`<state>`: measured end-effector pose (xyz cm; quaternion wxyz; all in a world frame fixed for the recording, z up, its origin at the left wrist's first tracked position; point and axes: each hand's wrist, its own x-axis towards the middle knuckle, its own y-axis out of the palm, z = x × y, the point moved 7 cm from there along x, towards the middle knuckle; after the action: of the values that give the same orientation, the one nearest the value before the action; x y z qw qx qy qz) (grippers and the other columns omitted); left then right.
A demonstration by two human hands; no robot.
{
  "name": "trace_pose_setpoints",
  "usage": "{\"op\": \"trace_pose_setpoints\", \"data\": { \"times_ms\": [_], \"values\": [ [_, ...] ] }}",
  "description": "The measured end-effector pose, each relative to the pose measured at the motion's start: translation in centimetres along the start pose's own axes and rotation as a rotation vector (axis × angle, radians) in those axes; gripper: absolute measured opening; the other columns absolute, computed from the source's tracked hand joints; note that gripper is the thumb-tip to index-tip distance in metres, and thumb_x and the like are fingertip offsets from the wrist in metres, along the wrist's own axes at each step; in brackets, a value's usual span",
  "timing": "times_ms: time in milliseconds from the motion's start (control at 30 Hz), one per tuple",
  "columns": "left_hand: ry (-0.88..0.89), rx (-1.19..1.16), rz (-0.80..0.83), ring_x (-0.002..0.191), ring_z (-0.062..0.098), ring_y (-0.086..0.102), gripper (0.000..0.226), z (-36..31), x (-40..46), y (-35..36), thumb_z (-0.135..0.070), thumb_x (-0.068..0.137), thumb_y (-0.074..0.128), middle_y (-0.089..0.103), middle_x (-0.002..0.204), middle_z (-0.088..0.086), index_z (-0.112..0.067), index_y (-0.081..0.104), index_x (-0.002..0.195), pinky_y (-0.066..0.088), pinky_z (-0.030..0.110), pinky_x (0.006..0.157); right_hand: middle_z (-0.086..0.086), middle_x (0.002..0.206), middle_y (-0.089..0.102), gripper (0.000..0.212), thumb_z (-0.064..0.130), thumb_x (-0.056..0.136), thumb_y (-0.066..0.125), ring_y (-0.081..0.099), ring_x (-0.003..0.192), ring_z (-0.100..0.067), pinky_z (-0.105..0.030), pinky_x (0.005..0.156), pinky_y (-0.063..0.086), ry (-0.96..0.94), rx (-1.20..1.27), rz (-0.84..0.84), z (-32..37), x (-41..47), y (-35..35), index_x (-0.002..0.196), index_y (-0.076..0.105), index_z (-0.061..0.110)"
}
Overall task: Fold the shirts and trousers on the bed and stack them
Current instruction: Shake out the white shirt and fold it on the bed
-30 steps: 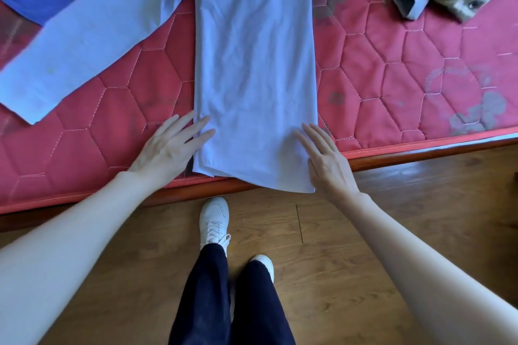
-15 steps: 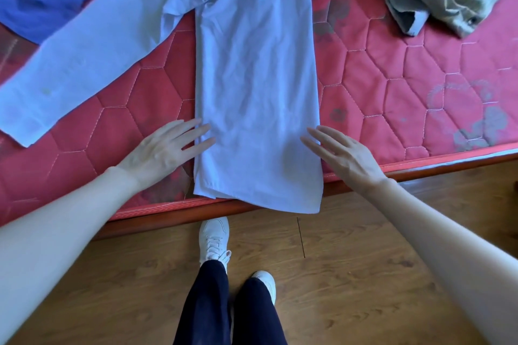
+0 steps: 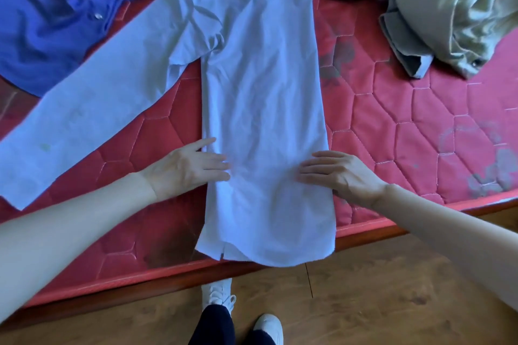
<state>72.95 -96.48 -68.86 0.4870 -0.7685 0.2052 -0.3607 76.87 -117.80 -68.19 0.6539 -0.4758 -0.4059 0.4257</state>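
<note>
While the light blue shirt is lying flat down the middle of the red quilted mattress, its hem is hanging just past the mattress's near edge, over the wooden bed rail. To the right of the shirt, bare mattress is stretching out toward the khaki trousers, which are sitting crumpled well apart at the far right. To the shirt's left, its long sleeve is sprawling diagonally across the mattress, its upper edge overlapping the dark blue shirt bunched at the far left. Now the hands: the left hand is resting with straight fingers on the shirt's left edge, and the right hand is pressing flat, fingers extended, on its right edge. Both are lying on the lower part of the shirt body, facing each other, gripping nothing.
</note>
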Motion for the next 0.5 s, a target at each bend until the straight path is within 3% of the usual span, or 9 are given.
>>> {"op": "trace_pose_setpoints", "data": {
  "times_ms": [67, 133, 200, 267, 300, 367, 433, 500],
  "values": [
    [-0.080, -0.123, -0.032, 0.086, 0.024, 0.073, 0.026, 1.9, 1.1, -1.2, -0.003, 0.092, 0.051, 0.075, 0.097, 0.012, -0.005, 0.076, 0.093, 0.060, 0.047, 0.073, -0.004, 0.108, 0.073, 0.043, -0.017, 0.073, 0.064, 0.070, 0.099, -0.022, -0.039, 0.082, 0.058, 0.174, 0.153, -0.004, -2.1, 0.7, -1.3, 0.107, 0.074, 0.007],
    [-0.289, -0.302, -0.154, 0.086, 0.014, 0.071, 0.023, 5.5, 3.5, -3.2, -0.007, 0.086, 0.053, 0.075, 0.094, 0.006, -0.017, 0.070, 0.099, 0.057, 0.031, 0.072, 0.005, 0.105, 0.072, 0.052, -0.019, 0.066, 0.054, 0.069, 0.095, -0.009, -0.027, 0.076, 0.056, 0.383, 0.269, -0.124, -5.4, 2.9, -3.4, 0.104, 0.074, 0.009],
    [-0.599, -0.530, -0.272, 0.076, -0.003, 0.064, 0.018, 10.9, 6.0, -4.5, -0.009, 0.083, 0.055, 0.073, 0.082, -0.010, -0.022, 0.065, 0.090, 0.050, 0.023, 0.065, 0.008, 0.091, 0.071, 0.039, -0.016, 0.071, 0.050, 0.064, 0.078, 0.006, -0.021, 0.069, 0.052, 0.674, 0.515, -0.238, -10.8, 5.5, -4.3, 0.094, 0.073, 0.004],
    [-0.956, -0.777, -0.317, 0.063, -0.007, 0.060, 0.023, 16.7, 7.0, -3.4, -0.002, 0.084, 0.056, 0.069, 0.071, -0.012, -0.019, 0.067, 0.074, 0.045, 0.016, 0.054, -0.008, 0.081, 0.065, 0.014, -0.013, 0.081, 0.053, 0.060, 0.069, -0.006, -0.032, 0.067, 0.047, 0.988, 0.737, -0.248, -16.2, 7.7, -3.2, 0.086, 0.064, -0.006],
    [-1.116, -0.917, -0.322, 0.061, 0.001, 0.060, 0.021, 19.1, 7.2, -2.1, 0.000, 0.087, 0.056, 0.068, 0.074, -0.004, -0.013, 0.066, 0.075, 0.044, 0.017, 0.053, -0.018, 0.085, 0.065, 0.007, -0.007, 0.087, 0.055, 0.063, 0.075, -0.017, -0.035, 0.069, 0.047, 1.146, 0.833, -0.258, -18.5, 8.3, -2.3, 0.087, 0.062, -0.008],
    [-1.379, -1.074, -0.319, 0.063, 0.016, 0.061, 0.020, 22.0, 6.4, 0.6, -0.012, 0.096, 0.055, 0.063, 0.084, 0.013, -0.006, 0.062, 0.079, 0.047, 0.023, 0.055, -0.019, 0.083, 0.066, 0.022, 0.018, 0.093, 0.063, 0.066, 0.075, -0.023, -0.031, 0.066, 0.046, 1.365, 0.998, -0.349, -21.5, 8.8, -0.3, 0.082, 0.064, -0.001],
    [-1.529, -1.144, -0.352, 0.062, 0.017, 0.062, 0.025, 23.1, 4.8, 2.9, -0.028, 0.099, 0.053, 0.065, 0.087, 0.010, -0.018, 0.061, 0.078, 0.049, 0.028, 0.058, -0.003, 0.067, 0.058, 0.031, 0.032, 0.091, 0.066, 0.058, 0.053, -0.010, -0.019, 0.054, 0.045, 1.466, 1.089, -0.430, -22.5, 9.2, 1.4, 0.068, 0.061, 0.012],
    [-1.590, -1.201, -0.449, 0.065, 0.014, 0.067, 0.020, 23.3, 3.6, 3.9, -0.034, 0.095, 0.060, 0.071, 0.083, 0.002, -0.024, 0.068, 0.079, 0.053, 0.029, 0.063, 0.004, 0.058, 0.048, 0.038, 0.035, 0.089, 0.068, 0.047, 0.045, -0.008, -0.015, 0.043, 0.037, 1.538, 1.088, -0.482, -22.6, 9.0, 3.0, 0.060, 0.054, 0.014]
  ]
}}
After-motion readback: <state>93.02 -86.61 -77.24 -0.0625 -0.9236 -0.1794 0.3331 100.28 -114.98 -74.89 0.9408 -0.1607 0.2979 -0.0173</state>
